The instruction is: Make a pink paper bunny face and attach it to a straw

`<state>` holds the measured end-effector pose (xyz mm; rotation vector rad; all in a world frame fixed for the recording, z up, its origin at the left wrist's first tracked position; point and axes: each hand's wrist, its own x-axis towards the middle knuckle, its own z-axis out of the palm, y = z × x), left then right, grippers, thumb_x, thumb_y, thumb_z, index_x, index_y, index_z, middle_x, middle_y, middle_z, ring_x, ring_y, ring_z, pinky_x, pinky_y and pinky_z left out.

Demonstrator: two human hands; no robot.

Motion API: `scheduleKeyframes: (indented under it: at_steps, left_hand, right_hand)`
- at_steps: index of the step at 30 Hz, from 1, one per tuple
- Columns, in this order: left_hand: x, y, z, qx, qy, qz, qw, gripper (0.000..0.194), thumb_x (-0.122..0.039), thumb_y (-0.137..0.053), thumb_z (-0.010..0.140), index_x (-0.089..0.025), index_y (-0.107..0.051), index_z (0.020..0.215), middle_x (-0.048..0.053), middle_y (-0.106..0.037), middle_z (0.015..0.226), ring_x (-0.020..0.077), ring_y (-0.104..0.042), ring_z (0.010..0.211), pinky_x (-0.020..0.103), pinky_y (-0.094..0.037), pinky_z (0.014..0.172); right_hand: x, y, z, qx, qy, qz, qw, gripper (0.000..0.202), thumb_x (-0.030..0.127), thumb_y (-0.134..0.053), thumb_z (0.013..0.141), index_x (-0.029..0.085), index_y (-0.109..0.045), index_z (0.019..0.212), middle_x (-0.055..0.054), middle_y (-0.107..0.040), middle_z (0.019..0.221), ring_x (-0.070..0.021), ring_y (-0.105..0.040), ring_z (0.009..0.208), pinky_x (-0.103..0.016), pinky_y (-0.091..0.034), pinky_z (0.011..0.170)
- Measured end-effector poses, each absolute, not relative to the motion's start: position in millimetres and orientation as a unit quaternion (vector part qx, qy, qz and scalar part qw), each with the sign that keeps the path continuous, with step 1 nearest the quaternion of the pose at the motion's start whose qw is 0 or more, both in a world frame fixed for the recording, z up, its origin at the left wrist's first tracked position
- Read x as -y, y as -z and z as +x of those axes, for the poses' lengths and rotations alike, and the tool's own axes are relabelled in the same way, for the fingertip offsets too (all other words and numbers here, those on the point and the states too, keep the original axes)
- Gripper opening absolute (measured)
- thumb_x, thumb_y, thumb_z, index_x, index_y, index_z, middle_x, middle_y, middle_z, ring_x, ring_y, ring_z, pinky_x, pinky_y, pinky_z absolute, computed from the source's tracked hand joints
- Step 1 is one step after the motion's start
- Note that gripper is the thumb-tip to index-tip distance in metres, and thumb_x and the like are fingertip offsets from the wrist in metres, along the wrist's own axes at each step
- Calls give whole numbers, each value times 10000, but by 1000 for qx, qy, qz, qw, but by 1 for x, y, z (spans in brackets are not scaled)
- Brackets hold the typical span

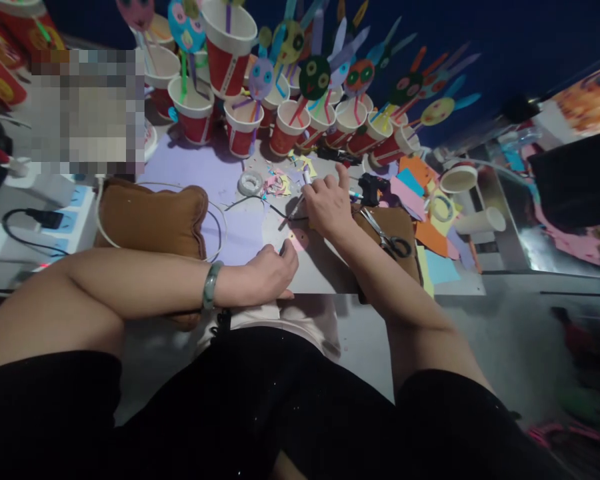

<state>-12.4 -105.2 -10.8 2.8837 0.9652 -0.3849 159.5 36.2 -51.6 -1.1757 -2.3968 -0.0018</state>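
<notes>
My right hand [329, 205] is over the middle of the table, its fingers bent around a white marker pen [307, 176] with a purple end; the little finger sticks up. My left hand [273, 272], with a green bangle [211, 285] at the wrist, rests at the table's front edge. Its fingers are loosely curled, the thumb is apart, and no held thing shows. Just past its fingertips lies a pink paper disc [299, 239] with small eyes on it. Scissors [387, 235] with black handles lie on a brown cushion [400, 257] beside my right forearm.
Red paper cups [243, 127] with paper faces on straws line the back. Tape [251, 183] and paper scraps [279, 183] lie mid-table. Coloured paper [420, 177] and a tipped white cup [487, 221] are at right. A brown cushion [150, 217], cables and a power strip [73, 220] are at left.
</notes>
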Motion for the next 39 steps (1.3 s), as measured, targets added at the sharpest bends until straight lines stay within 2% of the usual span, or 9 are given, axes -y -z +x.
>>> scheduleKeyframes:
  at_steps: [5, 8, 14, 18, 20, 23, 27, 35, 39]
  left_hand:
    - [104, 15, -13, -327, 113, 937, 37, 863, -595, -502, 987, 89, -409, 1505, 403, -431, 1526, 428, -460, 1418, 414, -539, 856]
    - [105, 24, -12, -327, 87, 941, 32, 831, -591, -520, 983, 64, -445, 1489, 367, -479, 1507, 419, -443, 1419, 404, -531, 846]
    - [111, 32, -12, -311, 50, 949, 15, 794, -572, -522, 987, 46, -467, 1483, 338, -494, 1511, 421, -485, 1359, 414, -511, 813]
    - [118, 30, -10, -266, 3, 964, -10, 744, -521, -498, 1010, 39, -452, 1498, 369, -486, 1500, 333, -668, 1064, 404, -470, 783]
    - [121, 30, -10, -221, -30, 974, -27, 612, -454, -472, 1030, 13, -548, 1419, 339, -586, 1404, 291, -683, 970, 378, -444, 738]
    - [124, 32, -8, -150, -67, 986, -38, 360, -244, -438, 1024, -53, -684, 1204, 231, -739, 1093, 236, -678, 826, 338, -397, 657]
    - [124, 33, -7, -78, -76, 994, -17, 294, -79, -427, 951, -105, -720, 953, 106, -708, 742, 178, -605, 599, 329, -358, 592]
    - [120, 36, -9, -40, -126, 991, -13, 303, -102, -434, 959, -127, -690, 797, 95, -686, 648, 187, -605, 577, 343, -394, 607]
    - [119, 40, -9, -38, -142, 989, -12, 322, -93, -417, 957, -136, -677, 773, 90, -686, 641, 188, -609, 560, 340, -399, 588]
  right_hand:
    - [-56, 46, 147, 889, 57, -440, 113, 247, 129, -473, 924, 219, -700, 891, -65, -600, 766, -281, -592, 939, -615, -400, 1044]
    - [-52, 36, 137, 907, 45, -410, 85, 205, 174, -519, 908, 206, -714, 963, -83, -678, 869, -275, -595, 932, -570, -376, 1045]
    - [-35, 25, 131, 905, -57, -396, 143, 145, 243, -577, 888, 216, -716, 920, -42, -698, 814, -211, -594, 792, -464, -387, 989]
    - [-11, 23, 151, 896, -102, -395, 178, 112, 253, -611, 873, 206, -712, 878, -31, -688, 749, -196, -595, 738, -419, -398, 927]
    - [5, 25, 161, 899, -129, -376, 183, 121, 287, -627, 889, 204, -710, 855, -24, -682, 723, -192, -597, 732, -399, -397, 893]
    - [30, 33, 170, 909, -158, -346, 170, 172, 331, -631, 929, 205, -712, 844, -7, -672, 706, -167, -575, 703, -382, -373, 860]
    - [57, 51, 173, 936, -96, -306, 149, 208, 309, -573, 986, 227, -763, 960, -25, -659, 808, -167, -526, 770, -392, -303, 849]
    - [87, 63, 174, 951, -23, -298, 78, 329, 385, -520, 1026, 293, -680, 1298, -55, -603, 957, -191, -461, 855, -403, -267, 903]
    - [88, 66, 175, 949, -23, -302, 92, 366, 390, -499, 1033, 281, -646, 1350, -61, -593, 983, -194, -465, 863, -399, -272, 900]
